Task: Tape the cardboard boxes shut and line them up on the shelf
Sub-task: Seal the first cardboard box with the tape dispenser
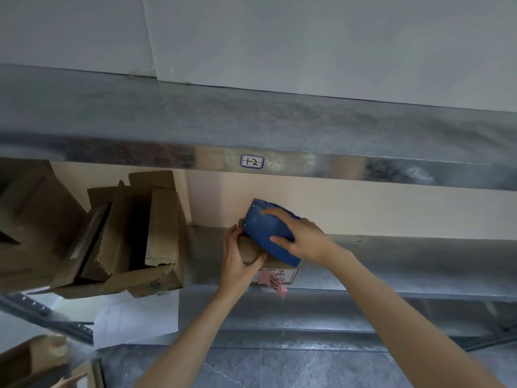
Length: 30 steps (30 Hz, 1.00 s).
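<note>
- Nearest the camera, low and well to the left of the left hand, an open brown cardboard box sits off the shelf, apparently untaped.
- Further left of that hand, a heap of brown cardboard boxes lies askew on the grey metal shelf. Their flaps gape, so they look neither sealed nor lined up. A white paper sheet hangs below them.
- The left hand curls round the left end of a small brown cardboard box and steadies it on the shelf.
- Just beside it, the right hand grips a blue plastic tape dispenser, which is pressed down on the top of that small box. Taping of this one seems to be under way; whether any tape is laid yet cannot be told.
- Below the right hand, a pink paper label hangs from the box front.
- Right of the right hand the shelf shows no finished boxes, so most of the job is probably still ahead.
</note>
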### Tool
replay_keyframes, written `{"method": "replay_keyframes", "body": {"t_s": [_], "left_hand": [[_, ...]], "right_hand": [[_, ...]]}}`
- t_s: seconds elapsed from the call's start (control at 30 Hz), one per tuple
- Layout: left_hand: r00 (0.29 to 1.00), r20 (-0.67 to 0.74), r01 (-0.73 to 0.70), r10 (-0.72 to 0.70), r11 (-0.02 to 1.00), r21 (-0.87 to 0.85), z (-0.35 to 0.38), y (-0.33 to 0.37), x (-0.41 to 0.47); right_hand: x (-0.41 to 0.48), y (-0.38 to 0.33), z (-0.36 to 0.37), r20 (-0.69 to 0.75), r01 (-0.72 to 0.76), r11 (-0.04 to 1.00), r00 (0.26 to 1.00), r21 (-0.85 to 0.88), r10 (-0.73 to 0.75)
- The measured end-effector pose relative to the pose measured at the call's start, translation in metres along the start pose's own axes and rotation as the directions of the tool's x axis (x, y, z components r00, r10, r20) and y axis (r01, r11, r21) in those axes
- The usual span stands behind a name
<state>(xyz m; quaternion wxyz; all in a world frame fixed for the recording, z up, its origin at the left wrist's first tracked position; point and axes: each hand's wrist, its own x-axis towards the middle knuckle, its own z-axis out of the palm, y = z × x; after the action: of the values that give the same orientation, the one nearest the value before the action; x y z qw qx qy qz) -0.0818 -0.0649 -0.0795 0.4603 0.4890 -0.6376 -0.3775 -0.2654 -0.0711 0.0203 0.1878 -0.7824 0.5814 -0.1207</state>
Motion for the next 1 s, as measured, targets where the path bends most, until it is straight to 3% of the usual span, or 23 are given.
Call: {"method": "replay_keyframes", "body": {"t_s": [0.13,0.2,0.33,0.43,0.63,0.77,0.9,1.0], "left_hand": [[0.997,0.019,0.072,-0.071,0.997,-0.026,-0.002,-0.002,-0.003],[0.996,0.024,0.083,-0.083,0.996,-0.017,-0.003,-0.001,-0.001],[0.992,0.048,0.116,-0.117,0.993,0.014,-0.011,0.003,0.003],[0.990,0.052,0.131,-0.133,0.991,0.037,-0.026,0.006,0.009],[0.994,0.065,0.090,-0.088,0.996,-0.023,-0.067,0.032,0.040],[0.962,0.256,0.086,-0.091,0.996,0.027,-0.083,0.056,0.063],[0.866,0.482,0.149,-0.136,0.989,0.011,-0.088,0.071,0.071],[0.816,0.562,0.189,-0.133,0.981,-0.041,-0.085,0.072,0.069]], "right_hand": [[0.004,0.003,-0.005,0.061,0.000,0.996,0.998,0.095,-0.006],[0.003,0.003,-0.004,0.063,-0.001,0.998,0.998,0.061,-0.003],[-0.010,-0.002,0.014,-0.131,0.000,0.991,0.991,-0.136,-0.018],[-0.014,-0.004,0.022,-0.284,0.021,0.988,0.957,-0.153,-0.064],[-0.011,-0.002,0.002,-0.311,0.147,0.974,0.930,-0.174,-0.196],[-0.021,-0.003,-0.012,-0.265,0.212,0.960,0.930,-0.184,-0.256],[-0.030,-0.006,-0.016,-0.217,0.273,0.938,0.923,-0.212,-0.318],[-0.034,-0.009,-0.017,-0.215,0.296,0.924,0.912,-0.243,-0.349]]}}
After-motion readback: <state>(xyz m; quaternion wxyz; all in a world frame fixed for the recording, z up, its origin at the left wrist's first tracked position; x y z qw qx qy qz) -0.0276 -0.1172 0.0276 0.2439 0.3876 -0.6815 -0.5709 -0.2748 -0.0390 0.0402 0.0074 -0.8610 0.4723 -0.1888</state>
